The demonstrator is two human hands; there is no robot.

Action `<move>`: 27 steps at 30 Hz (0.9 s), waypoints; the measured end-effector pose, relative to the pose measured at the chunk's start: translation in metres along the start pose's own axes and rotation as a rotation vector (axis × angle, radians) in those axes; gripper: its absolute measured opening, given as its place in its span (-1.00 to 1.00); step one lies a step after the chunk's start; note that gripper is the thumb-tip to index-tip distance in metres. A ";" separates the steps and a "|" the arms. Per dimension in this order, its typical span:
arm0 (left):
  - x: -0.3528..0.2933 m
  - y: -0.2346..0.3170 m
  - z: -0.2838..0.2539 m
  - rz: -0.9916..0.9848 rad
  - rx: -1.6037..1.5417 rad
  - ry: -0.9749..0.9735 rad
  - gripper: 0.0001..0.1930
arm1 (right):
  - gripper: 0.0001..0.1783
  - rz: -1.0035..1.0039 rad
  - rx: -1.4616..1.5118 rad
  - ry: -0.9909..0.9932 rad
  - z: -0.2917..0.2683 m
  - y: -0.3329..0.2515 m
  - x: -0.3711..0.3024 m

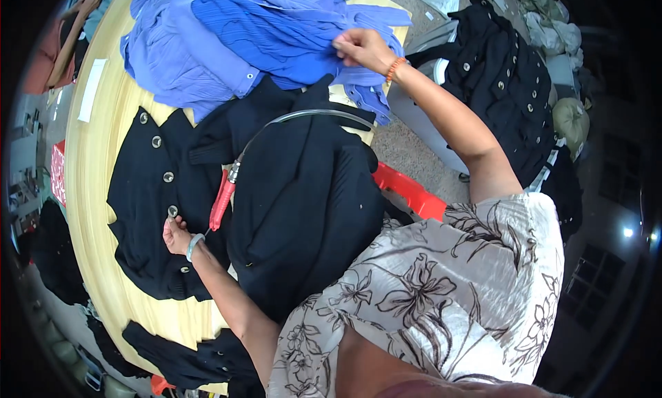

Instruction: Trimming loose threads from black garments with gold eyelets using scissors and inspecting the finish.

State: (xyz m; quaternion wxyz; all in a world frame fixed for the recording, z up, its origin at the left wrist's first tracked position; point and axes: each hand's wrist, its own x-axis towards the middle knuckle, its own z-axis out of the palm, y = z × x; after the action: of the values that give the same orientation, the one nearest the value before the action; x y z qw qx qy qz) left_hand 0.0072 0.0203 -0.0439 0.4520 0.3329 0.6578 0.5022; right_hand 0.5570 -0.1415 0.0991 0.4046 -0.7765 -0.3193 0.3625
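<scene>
My left hand is at the button edge of a black knit cardigan spread on the table. Its fingers are closed at a round, shiny button. Raised to the upper right, my right hand hovers by a pile of blue and lilac knitwear. Those fingertips are pinched together, and whatever may be between them is too small to make out. Between my arms lies a black knitted garment. Beside my left wrist is a red-handled tool joined to a curved, tube-like line.
The pale wooden table has a curved-looking edge in this view. Black buttoned knitwear is heaped at the right, near a red plastic piece. More black clothing lies at the near left. Another person's arm shows at the far left.
</scene>
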 end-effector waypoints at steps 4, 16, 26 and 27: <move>0.006 0.000 -0.008 -0.065 -0.141 -0.087 -0.95 | -0.81 -0.072 -0.169 -0.048 -0.004 0.065 -0.046; -0.012 0.014 0.002 -0.111 -0.280 -0.034 -0.97 | -0.71 -0.252 -0.842 -0.216 0.045 0.060 -0.036; -0.026 0.025 0.015 -0.168 -0.301 0.055 -0.95 | -0.86 -0.075 -0.718 -0.300 -0.050 0.042 -0.069; -0.026 0.023 0.012 -0.168 -0.317 0.049 -0.95 | -0.83 -0.021 -0.557 -0.243 -0.045 0.029 -0.073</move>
State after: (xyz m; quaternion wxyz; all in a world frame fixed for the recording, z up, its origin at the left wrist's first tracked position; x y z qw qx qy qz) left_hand 0.0277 0.0083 -0.0157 0.5230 0.1888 0.6068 0.5681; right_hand 0.5609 -0.2307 0.1150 0.1386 -0.8053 -0.4604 0.3470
